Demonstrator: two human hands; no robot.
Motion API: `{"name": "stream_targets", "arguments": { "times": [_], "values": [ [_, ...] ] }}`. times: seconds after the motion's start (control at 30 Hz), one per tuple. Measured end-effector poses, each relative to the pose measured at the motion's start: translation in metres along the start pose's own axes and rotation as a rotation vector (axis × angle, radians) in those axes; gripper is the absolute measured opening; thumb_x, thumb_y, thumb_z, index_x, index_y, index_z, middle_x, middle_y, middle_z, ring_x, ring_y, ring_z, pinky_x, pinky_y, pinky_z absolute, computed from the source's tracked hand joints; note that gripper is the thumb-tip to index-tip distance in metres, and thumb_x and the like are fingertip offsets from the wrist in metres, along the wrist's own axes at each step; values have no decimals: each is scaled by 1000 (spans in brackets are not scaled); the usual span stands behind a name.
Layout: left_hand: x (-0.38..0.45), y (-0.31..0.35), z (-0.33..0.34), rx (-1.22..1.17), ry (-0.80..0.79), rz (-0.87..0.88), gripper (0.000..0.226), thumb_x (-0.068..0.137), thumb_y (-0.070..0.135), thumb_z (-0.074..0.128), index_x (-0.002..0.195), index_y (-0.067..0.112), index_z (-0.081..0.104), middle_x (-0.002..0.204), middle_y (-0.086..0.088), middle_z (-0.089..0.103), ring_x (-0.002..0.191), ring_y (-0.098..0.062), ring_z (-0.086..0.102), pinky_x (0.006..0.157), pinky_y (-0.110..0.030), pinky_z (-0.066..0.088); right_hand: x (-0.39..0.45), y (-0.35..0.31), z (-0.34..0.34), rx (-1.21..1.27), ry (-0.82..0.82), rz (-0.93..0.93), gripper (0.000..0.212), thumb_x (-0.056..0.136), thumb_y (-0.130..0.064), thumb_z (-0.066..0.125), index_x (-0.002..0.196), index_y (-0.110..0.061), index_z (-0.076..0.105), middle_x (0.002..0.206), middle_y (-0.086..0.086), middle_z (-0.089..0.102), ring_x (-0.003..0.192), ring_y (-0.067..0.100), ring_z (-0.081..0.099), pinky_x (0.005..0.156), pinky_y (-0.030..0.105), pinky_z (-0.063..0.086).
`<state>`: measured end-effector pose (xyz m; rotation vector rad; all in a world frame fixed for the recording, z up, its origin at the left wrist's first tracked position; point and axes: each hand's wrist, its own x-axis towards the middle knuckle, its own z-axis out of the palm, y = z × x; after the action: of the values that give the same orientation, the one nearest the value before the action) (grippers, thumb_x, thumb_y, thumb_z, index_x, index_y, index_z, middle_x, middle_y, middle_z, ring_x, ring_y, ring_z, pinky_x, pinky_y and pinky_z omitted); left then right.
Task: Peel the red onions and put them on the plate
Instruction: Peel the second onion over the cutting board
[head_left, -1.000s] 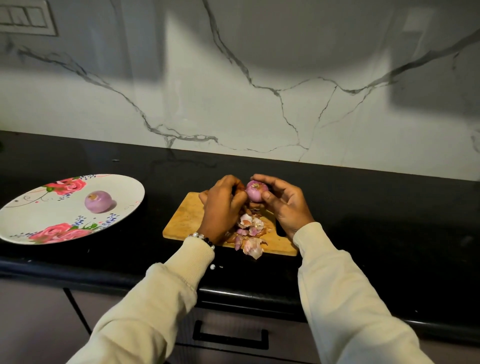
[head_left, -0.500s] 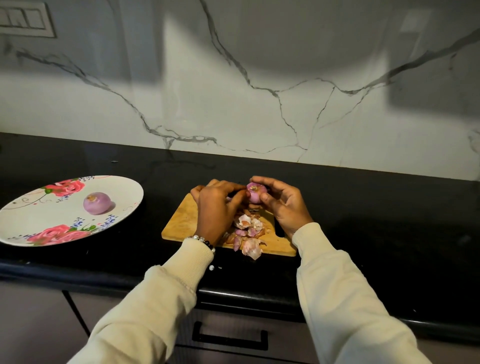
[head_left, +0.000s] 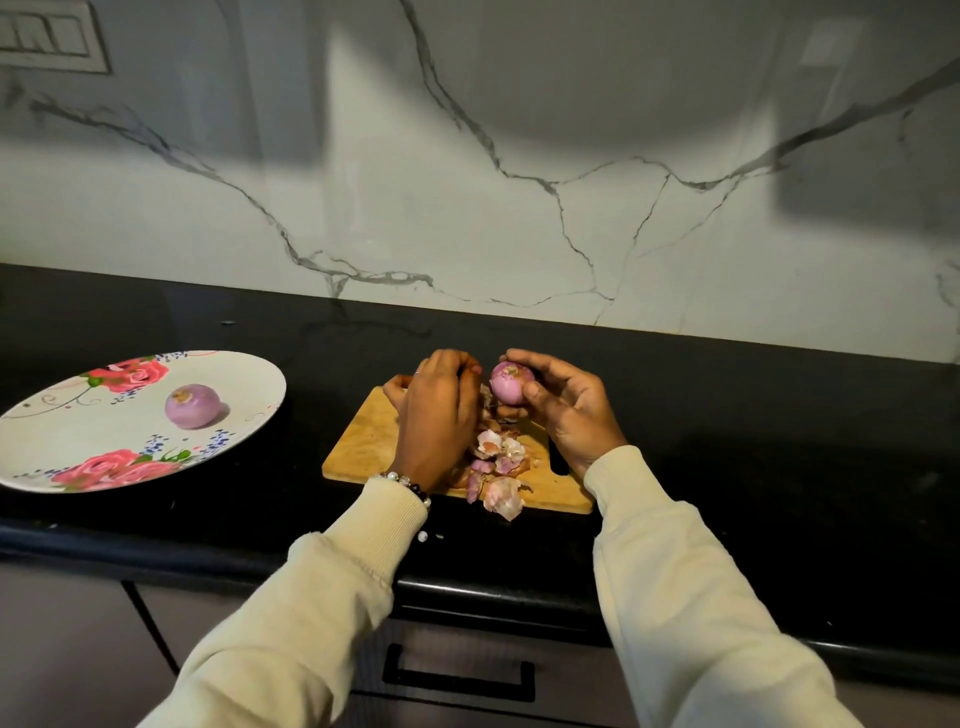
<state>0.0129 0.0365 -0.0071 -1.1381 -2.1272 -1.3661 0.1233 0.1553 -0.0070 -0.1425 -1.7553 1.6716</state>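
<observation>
Onion in hand (head_left: 510, 383) sits at 12 o'clock of the cutting board (head_left: 374, 441), held up off it by my right hand (head_left: 563, 405), fingers + thumb curled round it; looks mostly peeled, maybe a scrap of skin at the root end. Left hand (head_left: 439, 410) is just beside it at 9, fingers curled; looks like it pinches a bit of skin but can't tell for sure. Risks, my guess: bulb is smooth and round, so a hard tug on the skin could pop it out of the grip and roll it across the black counter (head_left: 753, 415) or over the front edge at 6. The peel pile (head_left: 498, 467) spills past the board's near edge, a sleeve could sweep scraps to the floor. Second peeled onion (head_left: 193, 406) lies on the flowered plate (head_left: 249, 379), well apart at 9. Plate's near rim sits close to the counter edge, so a heavy drop could tip it. Room: bare counter between board and plate for the carry, open stretch at 3, backsplash wall (head_left: 519, 156) closes off 12.
</observation>
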Motion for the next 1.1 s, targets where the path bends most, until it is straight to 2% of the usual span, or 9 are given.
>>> {"name": "stream_targets", "arguments": {
  "times": [0.1, 0.23, 0.43, 0.63, 0.73, 0.93, 1.0, 1.1],
  "values": [
    [0, -2, -1, -17, 38, 15, 22, 98, 27, 46, 97, 21, 68, 98, 5, 67, 96, -15, 58, 83, -34, 19, 0, 0, -1, 10, 6, 17, 31, 95, 2, 57, 118, -16, 68, 121, 6, 70, 117, 25, 65, 98, 44, 53],
    [-4, -1, -2, 66, 39, 120, 18, 90, 35, 60, 89, 26, 75, 88, 9, 71, 89, -13, 58, 78, -32, 14, 0, 1, -1, -13, 0, 15, 32, 95, 3, 57, 120, -14, 68, 123, 7, 69, 117, 24, 65, 99, 43, 53],
    [-3, 0, -4, 85, 49, 85, 11, 88, 30, 67, 84, 25, 76, 83, 8, 72, 88, -14, 58, 79, -30, 13, 0, 1, 0, -84, -4, 0, 33, 94, 4, 58, 121, -12, 67, 125, 7, 68, 118, 20, 64, 102, 43, 52],
    [0, -1, -2, 156, -5, 34, 8, 89, 30, 63, 88, 25, 69, 88, 10, 66, 92, -13, 54, 78, -30, 11, 1, 3, -1, -52, 0, -10, 32, 94, 3, 59, 122, -10, 66, 126, 7, 68, 120, 24, 63, 103, 49, 50],
    [2, 1, -2, 135, -43, 1, 8, 91, 27, 58, 92, 23, 65, 92, 9, 63, 96, -13, 52, 84, -34, 16, 0, 2, 0, 34, -12, -12, 31, 94, 1, 58, 122, -9, 65, 127, 11, 67, 121, 30, 62, 103, 51, 50],
    [2, 0, -1, 108, -46, -37, 10, 93, 25, 52, 94, 24, 62, 96, 7, 62, 99, -14, 51, 87, -35, 17, -1, -5, 2, 227, -28, 33, 32, 96, 6, 50, 121, -7, 63, 125, 15, 66, 117, 30, 65, 84, 34, 59],
    [3, 1, -1, 107, -44, -52, 11, 94, 25, 51, 95, 24, 62, 96, 7, 62, 99, -14, 51, 87, -35, 17, -1, -6, 2, 273, -21, 46, 33, 96, 8, 48, 121, -6, 63, 124, 15, 66, 114, 29, 66, 80, 32, 60],
    [3, 0, 0, 105, -59, -76, 11, 94, 25, 51, 95, 25, 61, 98, 7, 62, 101, -13, 51, 86, -35, 15, 0, -6, 2, 324, -5, 40, 34, 96, 8, 47, 122, -5, 62, 121, 13, 68, 116, 31, 65, 82, 35, 60]
  ]
}}
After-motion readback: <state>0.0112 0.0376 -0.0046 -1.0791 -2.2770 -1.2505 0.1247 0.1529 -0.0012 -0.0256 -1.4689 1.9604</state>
